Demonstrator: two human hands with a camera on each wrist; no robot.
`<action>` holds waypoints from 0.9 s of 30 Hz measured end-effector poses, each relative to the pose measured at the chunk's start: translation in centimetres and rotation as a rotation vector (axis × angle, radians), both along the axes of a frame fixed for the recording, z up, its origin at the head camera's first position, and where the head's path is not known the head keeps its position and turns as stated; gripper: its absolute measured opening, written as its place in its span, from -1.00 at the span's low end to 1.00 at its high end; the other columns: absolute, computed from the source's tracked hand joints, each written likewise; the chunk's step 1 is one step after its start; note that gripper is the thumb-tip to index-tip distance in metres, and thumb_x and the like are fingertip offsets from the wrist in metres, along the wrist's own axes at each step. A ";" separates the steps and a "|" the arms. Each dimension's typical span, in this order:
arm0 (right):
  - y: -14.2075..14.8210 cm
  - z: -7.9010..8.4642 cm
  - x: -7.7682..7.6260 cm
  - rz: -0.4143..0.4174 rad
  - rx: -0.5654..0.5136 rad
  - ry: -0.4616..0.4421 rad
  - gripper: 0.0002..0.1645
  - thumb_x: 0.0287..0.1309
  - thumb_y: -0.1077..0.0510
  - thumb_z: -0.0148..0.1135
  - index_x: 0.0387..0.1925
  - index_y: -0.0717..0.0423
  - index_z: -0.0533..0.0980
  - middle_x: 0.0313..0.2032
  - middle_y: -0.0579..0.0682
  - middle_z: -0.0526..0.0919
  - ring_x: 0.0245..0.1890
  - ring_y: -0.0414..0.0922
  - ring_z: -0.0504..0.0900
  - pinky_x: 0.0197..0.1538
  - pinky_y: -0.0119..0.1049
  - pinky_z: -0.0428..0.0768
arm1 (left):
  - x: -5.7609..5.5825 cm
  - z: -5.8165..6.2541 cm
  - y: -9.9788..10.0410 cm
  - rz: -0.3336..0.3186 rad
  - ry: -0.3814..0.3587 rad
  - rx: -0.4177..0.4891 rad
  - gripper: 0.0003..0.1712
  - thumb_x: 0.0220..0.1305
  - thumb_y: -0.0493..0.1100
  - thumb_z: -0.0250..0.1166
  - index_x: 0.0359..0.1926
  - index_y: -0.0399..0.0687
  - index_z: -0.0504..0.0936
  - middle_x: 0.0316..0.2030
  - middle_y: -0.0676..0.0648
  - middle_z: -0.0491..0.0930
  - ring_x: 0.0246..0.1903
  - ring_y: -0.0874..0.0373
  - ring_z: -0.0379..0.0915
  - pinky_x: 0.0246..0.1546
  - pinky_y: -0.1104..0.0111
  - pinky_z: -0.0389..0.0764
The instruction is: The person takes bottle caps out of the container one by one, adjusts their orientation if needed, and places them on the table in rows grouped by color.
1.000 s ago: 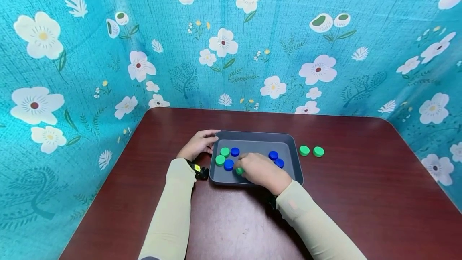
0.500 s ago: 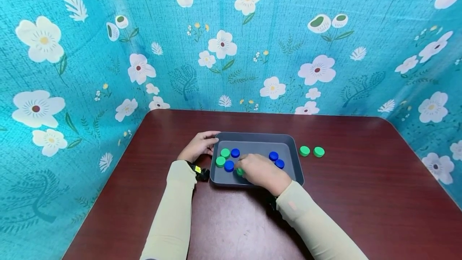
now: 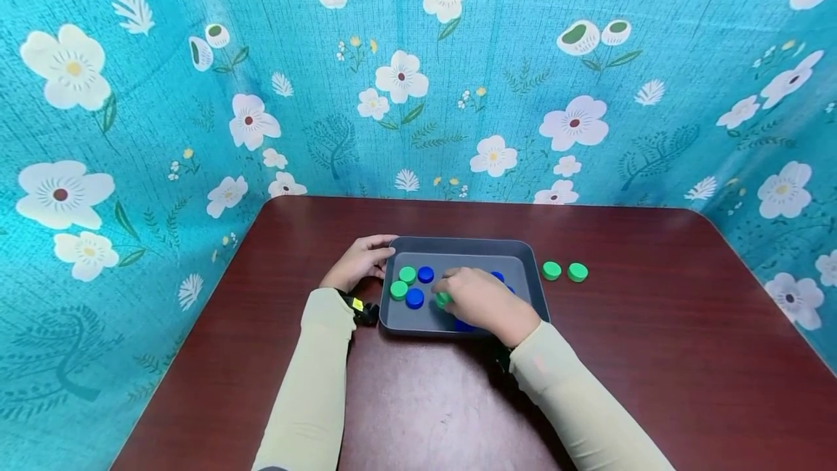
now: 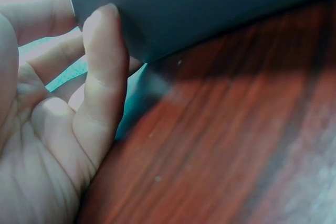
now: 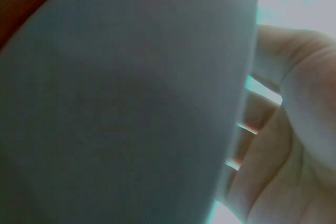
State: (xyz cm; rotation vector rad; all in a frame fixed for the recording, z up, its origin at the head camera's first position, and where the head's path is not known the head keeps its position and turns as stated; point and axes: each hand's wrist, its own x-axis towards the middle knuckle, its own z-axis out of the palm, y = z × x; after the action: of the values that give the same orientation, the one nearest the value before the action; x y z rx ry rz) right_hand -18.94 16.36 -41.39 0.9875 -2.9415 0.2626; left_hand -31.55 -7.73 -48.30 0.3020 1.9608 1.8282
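The grey rectangular tray lies on the table with green and blue bottle caps in it. My left hand grips its left far corner; in the left wrist view the thumb lies against the tray's outer wall. Over the tray, my right hand pinches a green cap between its fingertips. Left of that cap are two green caps and two blue caps. A blue cap shows below the right hand, which partly covers more blue caps. The tray wall hides the fingertips in the right wrist view.
Two green caps sit on the dark red wooden table, just right of the tray. A blue flowered cloth hangs behind and beside the table.
My right hand has shifted slightly right with the green cap, uncovering a blue cap near the tray's front edge and partly covering the blue caps at right. The left hand keeps its place.
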 end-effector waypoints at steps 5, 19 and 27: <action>0.2 0.4 -0.1 -0.036 -0.002 -0.021 -0.68 0.15 0.16 0.38 -0.02 -0.02 0.68 -0.18 -0.06 0.64 -0.25 -0.16 0.63 -0.17 -0.22 0.64 | 0.0 0.0 0.0 0.010 0.003 -0.004 -0.57 0.39 -0.20 0.21 0.25 -0.06 0.52 -0.43 -0.16 0.52 -0.54 0.09 0.42 -0.48 0.30 0.63; 1.4 2.0 0.7 -0.081 0.004 -0.012 -0.61 0.12 0.13 0.40 0.03 0.01 0.66 -0.14 -0.05 0.62 -0.18 -0.13 0.63 -0.06 -0.17 0.63 | 0.2 -0.2 0.1 0.010 -0.004 -0.007 -0.57 0.39 -0.20 0.21 0.25 -0.07 0.53 -0.47 -0.13 0.50 -0.56 0.11 0.40 -0.50 0.32 0.62; 2.1 2.2 1.0 -0.072 -0.014 0.024 -0.61 0.11 0.14 0.42 0.02 -0.02 0.66 -0.12 -0.06 0.61 -0.18 -0.14 0.64 -0.08 -0.18 0.64 | 0.1 -0.1 0.1 0.015 0.006 -0.001 -0.58 0.38 -0.20 0.21 0.24 -0.08 0.54 -0.45 -0.14 0.53 -0.55 0.10 0.42 -0.50 0.31 0.63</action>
State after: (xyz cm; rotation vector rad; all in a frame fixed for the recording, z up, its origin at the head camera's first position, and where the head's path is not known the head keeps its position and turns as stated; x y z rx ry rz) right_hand -17.95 18.46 -39.14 0.8743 -2.9421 0.2664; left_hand -31.44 -7.67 -48.44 0.2936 1.9721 1.8378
